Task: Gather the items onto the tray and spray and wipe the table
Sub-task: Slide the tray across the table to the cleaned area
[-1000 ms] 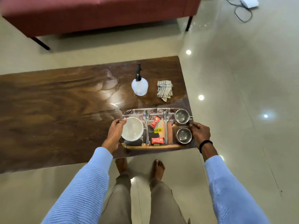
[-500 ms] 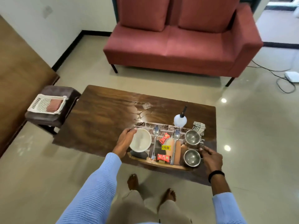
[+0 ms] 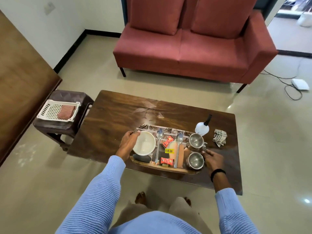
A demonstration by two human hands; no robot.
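A printed tray (image 3: 170, 170) is held above the dark wooden table (image 3: 118, 119). On it lie a white bowl (image 3: 144, 145), two spoons (image 3: 159, 141), two red packets (image 3: 166, 162), and two steel cups (image 3: 195, 160). My left hand (image 3: 128, 144) grips the tray's left end beside the bowl. My right hand (image 3: 213, 159) grips its right end by the cups. A white spray bottle (image 3: 202, 128) and a checked cloth (image 3: 219, 137) sit on the table at the right.
A red sofa (image 3: 194, 46) stands beyond the table. A dark stool (image 3: 62, 122) at the table's left end carries a white basket (image 3: 56, 110). A wooden panel (image 3: 18, 78) lines the left. A white device (image 3: 300, 83) with cables lies on the floor at the right.
My view has risen and pulled back, so the sofa, stool and whole table now show. Both hands keep hold of the tray, which has lifted off the table.
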